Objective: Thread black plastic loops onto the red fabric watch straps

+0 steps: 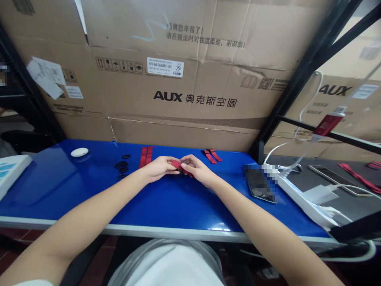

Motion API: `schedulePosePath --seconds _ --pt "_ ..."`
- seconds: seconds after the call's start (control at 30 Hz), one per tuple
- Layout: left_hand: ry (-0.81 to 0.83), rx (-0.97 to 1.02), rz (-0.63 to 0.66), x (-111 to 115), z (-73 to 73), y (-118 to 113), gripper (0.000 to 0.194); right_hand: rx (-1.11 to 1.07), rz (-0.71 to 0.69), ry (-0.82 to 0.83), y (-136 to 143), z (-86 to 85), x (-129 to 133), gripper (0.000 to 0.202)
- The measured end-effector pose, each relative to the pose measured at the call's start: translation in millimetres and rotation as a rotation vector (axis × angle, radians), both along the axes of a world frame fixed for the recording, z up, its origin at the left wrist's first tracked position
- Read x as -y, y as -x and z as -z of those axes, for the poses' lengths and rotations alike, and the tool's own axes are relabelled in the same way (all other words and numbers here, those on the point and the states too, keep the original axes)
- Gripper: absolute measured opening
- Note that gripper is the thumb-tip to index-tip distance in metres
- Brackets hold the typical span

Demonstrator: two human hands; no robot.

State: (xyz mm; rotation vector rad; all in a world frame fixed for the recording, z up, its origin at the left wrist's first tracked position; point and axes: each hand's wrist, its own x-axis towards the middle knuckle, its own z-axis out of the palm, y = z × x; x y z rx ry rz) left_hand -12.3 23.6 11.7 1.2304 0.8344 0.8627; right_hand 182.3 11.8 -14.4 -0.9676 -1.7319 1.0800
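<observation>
Both my hands meet over the middle of the blue table. Between them is a short red webbing strap (176, 163), pinched by the fingers of my left hand (162, 168) and my right hand (196, 167). A dark piece shows beside the strap, mostly hidden by the fingers, so its shape cannot be made out. Left of my hands lie two flat red straps (145, 156) side by side. Farther left is a small group of black buckles (121, 165). Beyond my right hand rest two red straps with black buckles (212, 155).
The blue table (89, 190) has a pale front edge. A cardboard wall (190, 79) stands behind it. A white oval object (79, 152) lies at the left. On the right are a dark phone (261, 186), a white power strip (303, 202) with cables, and a black metal post (285, 83).
</observation>
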Motion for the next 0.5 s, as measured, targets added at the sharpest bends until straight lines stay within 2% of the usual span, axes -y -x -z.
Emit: schedulePosePath --seconds 0.17,0.3,0.37,0.43,0.5 --pt "-0.202 -0.377 -0.070 -20 0.1 24 0.020 0.325 0.094 -0.096 -10 -3.8 -2 0.022" --pt "-0.322 -0.734 -0.139 -32 -12.1 47 0.012 0.410 0.135 -0.115 -18 -7.0 -2 0.016" --pt "-0.405 -0.994 -0.247 -39 -23.4 65 0.013 0.431 0.132 -0.111 -19 -6.2 -3 0.015" --pt "-0.475 -1.300 -0.439 -47 -33.9 88 0.021 0.439 0.126 -0.106 -18 -3.9 -3 0.015" --pt "-0.369 -1.531 -0.549 -56 -39.8 110 0.032 0.426 0.115 -0.113 -16 -1.2 -4 0.014"
